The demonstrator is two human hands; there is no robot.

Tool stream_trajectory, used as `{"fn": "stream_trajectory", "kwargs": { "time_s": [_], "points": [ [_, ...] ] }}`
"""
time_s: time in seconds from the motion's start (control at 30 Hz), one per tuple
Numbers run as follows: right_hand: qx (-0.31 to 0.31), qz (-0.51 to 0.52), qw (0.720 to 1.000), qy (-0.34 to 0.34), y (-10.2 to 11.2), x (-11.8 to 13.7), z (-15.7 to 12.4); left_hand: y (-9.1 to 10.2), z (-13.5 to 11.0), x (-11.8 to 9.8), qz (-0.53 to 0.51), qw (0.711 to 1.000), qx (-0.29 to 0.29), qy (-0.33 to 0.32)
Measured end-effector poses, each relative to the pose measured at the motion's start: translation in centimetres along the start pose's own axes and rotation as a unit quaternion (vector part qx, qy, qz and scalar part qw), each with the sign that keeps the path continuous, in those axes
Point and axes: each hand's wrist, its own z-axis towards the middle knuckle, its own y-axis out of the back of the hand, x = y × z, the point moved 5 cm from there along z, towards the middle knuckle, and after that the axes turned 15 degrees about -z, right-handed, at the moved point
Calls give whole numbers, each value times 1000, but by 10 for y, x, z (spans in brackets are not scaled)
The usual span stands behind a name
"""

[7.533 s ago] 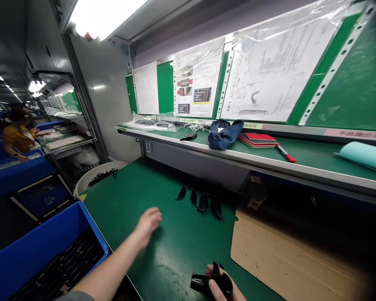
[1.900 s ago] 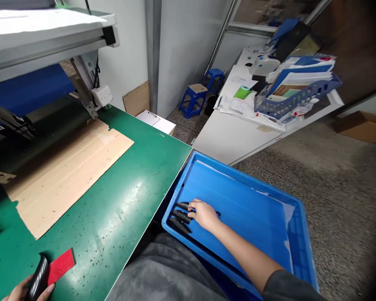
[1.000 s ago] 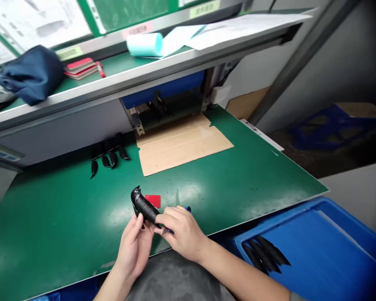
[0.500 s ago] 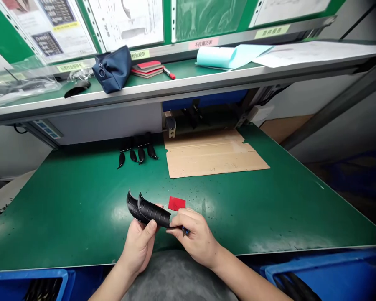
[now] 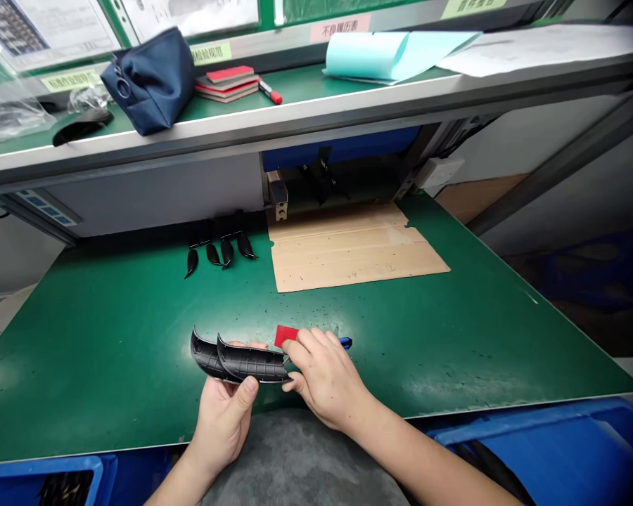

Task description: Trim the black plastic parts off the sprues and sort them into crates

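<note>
Two black curved plastic shells [image 5: 254, 361], ribbed on their hollow inner side, lie one overlapping the other in my left hand [image 5: 226, 414]. Its thumb presses on their near edge and its fingers go behind them. My right hand [image 5: 324, 376] is closed around a slim tool with a blue-and-black handle end [image 5: 346, 343]. A thin tip of the tool shows by the right end of the shells; most of it is covered by my fingers, so its kind is unclear. Just behind this hand a red piece [image 5: 285, 335] lies on the table, partly covered.
Several black curved parts [image 5: 226, 253] lie at the back left of the green table [image 5: 137, 351]. A cardboard sheet [image 5: 342, 260] lies at the back. Above runs a shelf with a blue pouch [image 5: 150, 81] and red notebooks [image 5: 228, 84]. Blue bins [image 5: 559, 450] stand below the front edge.
The shells have tipped so their hollow insides face me more, and shifted slightly left. My right hand has turned over the tool, bringing its blue end out behind the hand and partly covering the red piece.
</note>
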Motion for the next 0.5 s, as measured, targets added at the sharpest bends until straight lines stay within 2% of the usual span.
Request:
{"fn": "stream_trajectory", "kwargs": {
  "time_s": [0.13, 0.3, 0.43, 0.5],
  "points": [
    [32, -41, 998, 23, -4, -4, 3, 4, 1, 2, 23, 1000, -9, -11],
    [44, -36, 997, 60, -12, -5, 7, 13, -2, 4, 41, 999, 2, -16],
    [66, 0, 994, 84, -18, -5, 8, 17, -4, 2, 54, 998, 1, -15],
    [77, 64, 990, 100, -21, -5, 8, 16, -5, 2, 47, 999, -4, -13]
  ]
}}
